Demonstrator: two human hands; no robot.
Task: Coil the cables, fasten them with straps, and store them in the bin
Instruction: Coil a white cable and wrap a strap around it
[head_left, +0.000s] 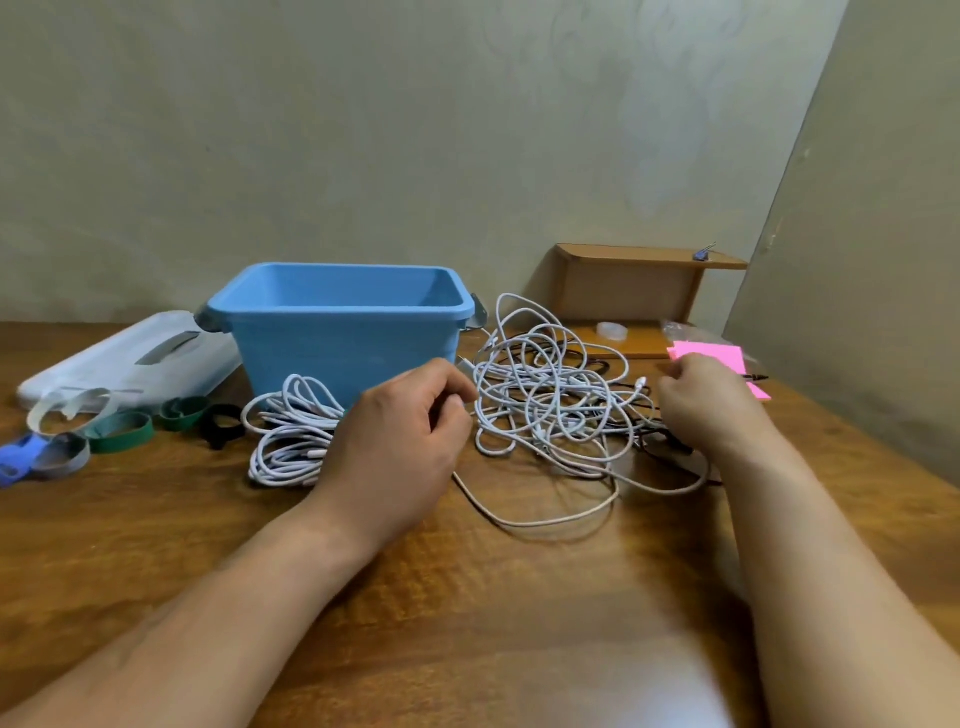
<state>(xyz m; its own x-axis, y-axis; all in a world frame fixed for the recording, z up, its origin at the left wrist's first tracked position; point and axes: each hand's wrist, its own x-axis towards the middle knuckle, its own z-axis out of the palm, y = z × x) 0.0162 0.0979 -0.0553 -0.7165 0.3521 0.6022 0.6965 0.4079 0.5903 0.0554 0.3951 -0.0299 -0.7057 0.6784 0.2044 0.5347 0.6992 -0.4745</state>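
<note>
Untangling right of the blue bin (343, 343): left hand (395, 436) pinches the tangled cables (545, 395), right hand (711, 405) curled, hold unclear; next, probably tease one free.

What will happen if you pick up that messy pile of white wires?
The tangled pile of thin white cables would probably flop and dangle, since its loops lie loose. The thin black cables woven through would likely lift too.

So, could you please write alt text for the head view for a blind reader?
The left hand and right hand curl at either side of a tangled heap of white and black cables on a wooden table. An open blue plastic bin stands behind; a coiled white cable and coloured straps lie at left.
</note>
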